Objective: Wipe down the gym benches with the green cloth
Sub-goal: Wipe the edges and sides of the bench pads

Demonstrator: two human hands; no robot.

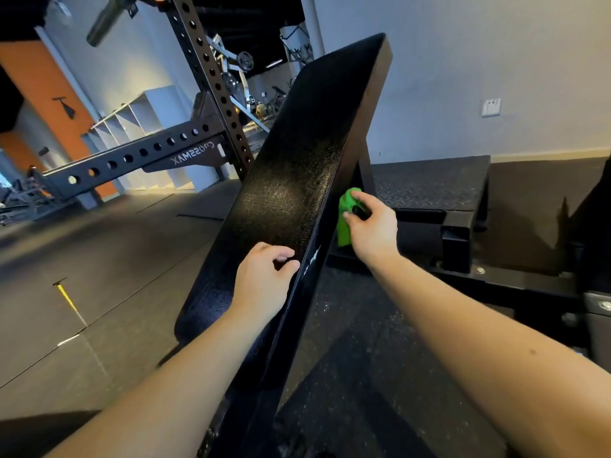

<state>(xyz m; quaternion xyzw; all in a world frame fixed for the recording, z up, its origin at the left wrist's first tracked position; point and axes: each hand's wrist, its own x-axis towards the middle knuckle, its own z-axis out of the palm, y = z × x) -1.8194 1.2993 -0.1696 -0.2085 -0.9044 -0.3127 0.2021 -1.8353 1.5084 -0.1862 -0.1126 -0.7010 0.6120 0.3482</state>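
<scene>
A long black padded gym bench [297, 166] runs tilted from the bottom middle up to the top right of the head view. My left hand [264, 282] rests on its pad near the right edge, fingers curled over that edge. My right hand [372, 223] grips the bunched green cloth [345, 219] and presses it against the bench's right side, just below the pad's edge. Part of the cloth is hidden behind my fingers.
A black perforated rack upright [211, 84] and its horizontal arm [139, 155] stand left of the bench. A black diamond-plate platform [433, 186] lies behind my right hand. White cubby shelves [132, 123] line the far wall. Dark rubber flooring [99, 259] spreads left.
</scene>
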